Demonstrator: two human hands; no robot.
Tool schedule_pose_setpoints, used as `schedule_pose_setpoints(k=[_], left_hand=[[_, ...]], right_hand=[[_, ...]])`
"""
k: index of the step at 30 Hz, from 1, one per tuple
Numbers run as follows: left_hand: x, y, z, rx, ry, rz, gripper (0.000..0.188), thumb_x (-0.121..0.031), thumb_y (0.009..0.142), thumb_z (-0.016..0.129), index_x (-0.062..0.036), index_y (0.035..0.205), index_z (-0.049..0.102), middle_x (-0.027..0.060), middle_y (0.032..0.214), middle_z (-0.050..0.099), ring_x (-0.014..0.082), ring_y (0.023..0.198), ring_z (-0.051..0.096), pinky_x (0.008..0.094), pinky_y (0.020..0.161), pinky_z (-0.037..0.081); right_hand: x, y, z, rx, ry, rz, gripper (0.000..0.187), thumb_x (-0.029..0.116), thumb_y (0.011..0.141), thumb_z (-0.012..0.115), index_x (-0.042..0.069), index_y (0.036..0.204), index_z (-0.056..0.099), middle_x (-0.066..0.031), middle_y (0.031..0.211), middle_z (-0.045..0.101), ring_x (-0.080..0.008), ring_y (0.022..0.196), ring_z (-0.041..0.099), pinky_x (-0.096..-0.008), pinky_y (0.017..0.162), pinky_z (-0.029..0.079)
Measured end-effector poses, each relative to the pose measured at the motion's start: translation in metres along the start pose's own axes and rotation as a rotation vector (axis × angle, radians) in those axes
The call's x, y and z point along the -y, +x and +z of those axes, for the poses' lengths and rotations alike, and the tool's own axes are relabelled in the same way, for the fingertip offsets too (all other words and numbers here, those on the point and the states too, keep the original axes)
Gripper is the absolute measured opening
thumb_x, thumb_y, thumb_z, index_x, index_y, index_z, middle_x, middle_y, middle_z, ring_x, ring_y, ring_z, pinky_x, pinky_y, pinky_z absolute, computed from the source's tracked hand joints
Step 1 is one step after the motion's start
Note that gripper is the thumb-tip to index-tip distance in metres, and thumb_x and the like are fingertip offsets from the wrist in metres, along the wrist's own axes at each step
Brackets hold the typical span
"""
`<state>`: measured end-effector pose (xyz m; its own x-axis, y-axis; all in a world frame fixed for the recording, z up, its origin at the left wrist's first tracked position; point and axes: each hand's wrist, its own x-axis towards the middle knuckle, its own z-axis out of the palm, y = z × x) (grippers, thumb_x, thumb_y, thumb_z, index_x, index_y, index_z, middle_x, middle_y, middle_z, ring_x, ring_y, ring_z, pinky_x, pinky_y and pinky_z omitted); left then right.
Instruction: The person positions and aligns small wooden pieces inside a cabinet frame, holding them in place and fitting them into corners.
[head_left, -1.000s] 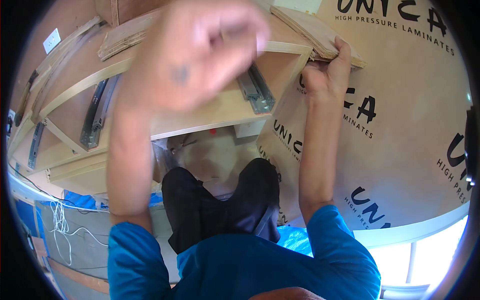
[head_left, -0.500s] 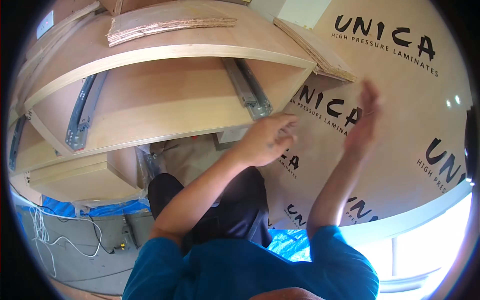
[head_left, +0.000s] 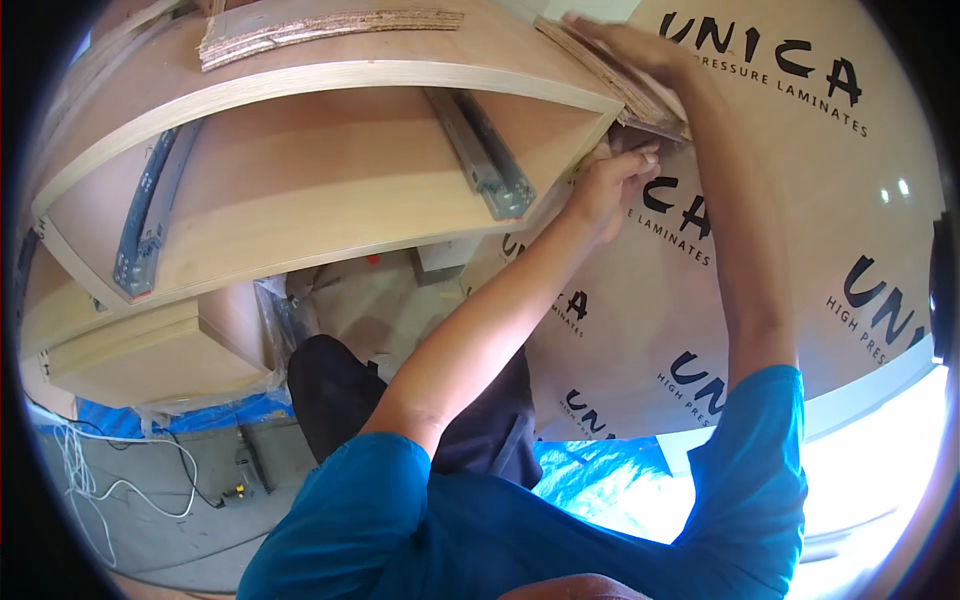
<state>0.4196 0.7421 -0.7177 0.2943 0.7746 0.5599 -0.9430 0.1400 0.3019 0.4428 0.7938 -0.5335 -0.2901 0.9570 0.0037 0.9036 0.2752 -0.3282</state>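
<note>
A stack of thin wood boards (head_left: 612, 80) lies at the right end of the cabinet top, its rough, splintered edges jutting past the corner. Just below the stack's near end, beside the cabinet's corner, is my left hand (head_left: 608, 188). Its fingers are bent and drawn together; what they hold, if anything, is hidden. My right hand (head_left: 640, 48) reaches over the stack's far right side, fingers stretched along the boards and a little blurred. Under both arms spreads a laminate sheet (head_left: 640, 310) with a brown printed cover.
The pale wood cabinet (head_left: 320, 190) carries metal drawer runners (head_left: 480, 155) inside. More boards (head_left: 330, 35) lie on its top. Lower left are a wooden box (head_left: 150, 350), white cables (head_left: 85, 470) and a power tool (head_left: 250, 465). Blue plastic sheeting (head_left: 600, 490) lies below the laminate.
Both hands have moved up and away from me to the board stack. My right hand has swung left over it; my left hand has come up to its near end.
</note>
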Motion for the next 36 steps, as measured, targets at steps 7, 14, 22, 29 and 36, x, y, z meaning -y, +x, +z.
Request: schedule_pose_setpoints(k=[7, 14, 22, 29, 36], left_hand=[[-0.005, 0.006, 0.006, 0.059, -0.051, 0.022, 0.061, -0.004, 0.084, 0.062, -0.0108, 0.141, 0.040, 0.0048, 0.137, 0.050, 0.0215, 0.127, 0.050, 0.0445, 0.105, 0.040], [-0.004, 0.007, 0.014, 0.043, -0.044, 0.045, 0.067, -0.005, 0.084, 0.061, -0.0125, 0.145, 0.035, 0.0045, 0.144, 0.045, 0.0227, 0.131, 0.048, 0.0466, 0.107, 0.038], [-0.009, 0.008, 0.005, 0.084, -0.008, 0.058, 0.068, -0.003, 0.084, 0.061, -0.0125, 0.146, 0.034, 0.0051, 0.146, 0.042, 0.0237, 0.134, 0.045, 0.0465, 0.107, 0.039], [0.001, 0.013, -0.001, 0.113, -0.046, 0.017, 0.057, -0.002, 0.084, 0.061, -0.0072, 0.138, 0.042, 0.0060, 0.142, 0.046, 0.0246, 0.131, 0.048, 0.0473, 0.108, 0.039], [-0.002, 0.012, -0.001, 0.118, -0.067, 0.087, 0.056, -0.002, 0.085, 0.061, -0.0073, 0.137, 0.044, 0.0061, 0.140, 0.047, 0.0253, 0.131, 0.047, 0.0495, 0.110, 0.036]], right_hand=[[-0.027, 0.026, -0.007, -0.056, 0.132, 0.045, 0.083, 0.069, 0.098, 0.039, 0.005, 0.151, 0.043, -0.0227, 0.143, 0.053, -0.0261, 0.131, 0.052, -0.0353, 0.112, 0.036], [-0.060, 0.028, -0.021, -0.047, -0.117, 0.225, 0.089, 0.074, 0.096, 0.037, 0.004, 0.150, 0.044, -0.0210, 0.152, 0.044, -0.0304, 0.141, 0.042, -0.0390, 0.118, 0.029], [-0.048, 0.031, -0.019, -0.161, -0.056, 0.132, 0.081, 0.065, 0.101, 0.035, 0.002, 0.153, 0.037, -0.0179, 0.159, 0.036, -0.0306, 0.149, 0.029, -0.0387, 0.123, 0.020], [-0.048, 0.000, -0.016, -0.320, 0.070, 0.039, 0.083, 0.065, 0.099, 0.040, 0.002, 0.153, 0.039, -0.0200, 0.155, 0.041, -0.0327, 0.142, 0.041, -0.0388, 0.119, 0.027], [-0.044, 0.000, -0.009, -0.100, 0.033, 0.214, 0.069, 0.060, 0.100, 0.044, 0.008, 0.143, 0.055, -0.0202, 0.142, 0.056, -0.0313, 0.129, 0.054, -0.0368, 0.111, 0.039]])
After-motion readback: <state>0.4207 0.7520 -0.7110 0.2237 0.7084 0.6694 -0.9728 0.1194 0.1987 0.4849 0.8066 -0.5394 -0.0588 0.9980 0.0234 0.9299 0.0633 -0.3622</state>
